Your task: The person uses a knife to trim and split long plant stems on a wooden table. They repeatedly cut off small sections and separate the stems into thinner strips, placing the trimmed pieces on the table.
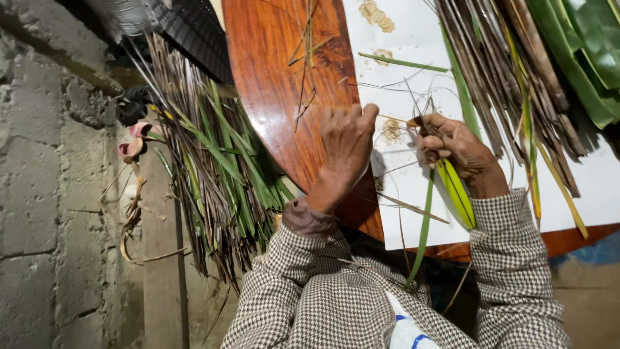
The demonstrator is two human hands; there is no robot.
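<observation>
Both hands sit over a white sheet [413, 213] on a glossy reddish wooden tabletop [271, 77]. The right hand [455, 152] is closed around a green leaf strip [456, 190] that hangs off the table edge, while the left hand [347, 141] pinches a thin stick [392, 119] running across to the right one. A pile of dry brown and green leaf ribs [216, 168] lies on the concrete floor [58, 258] to the left, with more leaves [516, 71] up at top right.
</observation>
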